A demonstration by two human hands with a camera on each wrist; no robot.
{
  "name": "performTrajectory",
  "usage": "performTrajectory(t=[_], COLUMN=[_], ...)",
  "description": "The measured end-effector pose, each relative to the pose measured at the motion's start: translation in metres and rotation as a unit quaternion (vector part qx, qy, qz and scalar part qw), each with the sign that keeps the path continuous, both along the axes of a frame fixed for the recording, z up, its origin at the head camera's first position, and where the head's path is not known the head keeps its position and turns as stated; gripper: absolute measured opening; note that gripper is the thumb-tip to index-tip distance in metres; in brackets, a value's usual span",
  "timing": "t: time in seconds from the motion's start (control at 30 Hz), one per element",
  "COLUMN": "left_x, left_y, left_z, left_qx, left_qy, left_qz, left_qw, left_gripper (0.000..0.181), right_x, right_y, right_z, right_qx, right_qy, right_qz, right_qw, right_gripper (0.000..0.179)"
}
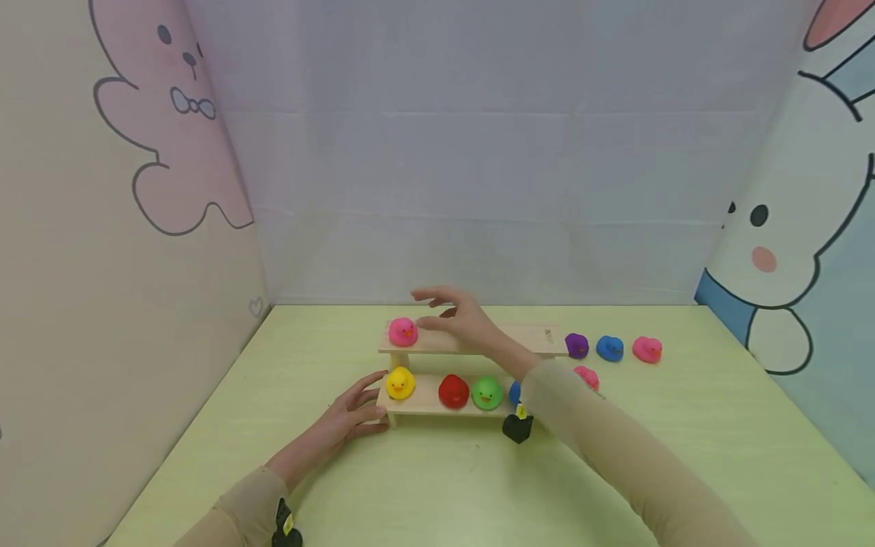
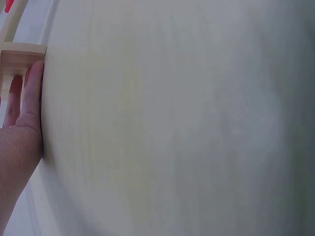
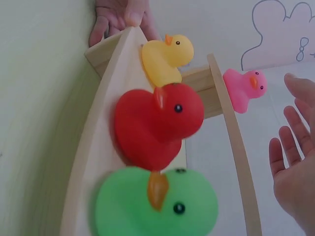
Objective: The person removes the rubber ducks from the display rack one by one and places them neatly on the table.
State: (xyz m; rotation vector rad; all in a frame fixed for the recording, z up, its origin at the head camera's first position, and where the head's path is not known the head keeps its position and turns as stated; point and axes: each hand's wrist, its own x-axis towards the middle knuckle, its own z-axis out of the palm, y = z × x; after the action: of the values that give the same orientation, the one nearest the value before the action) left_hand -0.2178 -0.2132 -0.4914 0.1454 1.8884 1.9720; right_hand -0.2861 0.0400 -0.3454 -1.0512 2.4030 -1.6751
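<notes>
A two-tier wooden shelf stands on the table. My left hand rests against its left end; the left wrist view shows fairly straight fingers touching the wood low down, and in the right wrist view the thumb touches the lower board's corner. My right hand hovers over the upper board, holding nothing, fingers spread. Just left of it, apart, a pink rubber duck sits on that board. Below sit a yellow duck, a red duck, a green duck and a blue duck, partly hidden.
Right of the shelf, a purple duck, a blue duck and a pink duck stand on the table. Another pink duck is partly behind my right sleeve. Printed walls enclose the table.
</notes>
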Motion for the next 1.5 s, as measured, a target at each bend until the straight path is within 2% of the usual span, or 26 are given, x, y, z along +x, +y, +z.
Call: performTrajectory(t=[0.2,0.77,1.0,1.5], left_x=[0.0,0.0,-0.001,-0.002], left_y=[0.0,0.0,0.0,0.0], left_z=[0.0,0.001,0.001,0.0], left_qx=[0.002,-0.001,-0.008,-0.009], left_qy=[0.004,0.0,-0.004,-0.004], left_qz=[-0.004,-0.003,0.006,0.005], left_qw=[1.0,1.0,0.9999,0.9999], left_gripper=[0.065,0.066,0.067,0.068], right_x=[0.004,-0.001,0.001,0.002], right_y=[-0.014,-0.015,-0.015,-0.014], right_z=[-0.005,-0.015,-0.014,-0.014], right_qx=[-0.014,0.069,0.065,0.052], right_qy=[-0.011,-0.017,-0.022,-0.034], right_qz=[0.009,0.072,0.069,0.056], right_qw=[0.9998,0.9949,0.9952,0.9965], right_gripper=[0.041,0.039,0.039,0.038])
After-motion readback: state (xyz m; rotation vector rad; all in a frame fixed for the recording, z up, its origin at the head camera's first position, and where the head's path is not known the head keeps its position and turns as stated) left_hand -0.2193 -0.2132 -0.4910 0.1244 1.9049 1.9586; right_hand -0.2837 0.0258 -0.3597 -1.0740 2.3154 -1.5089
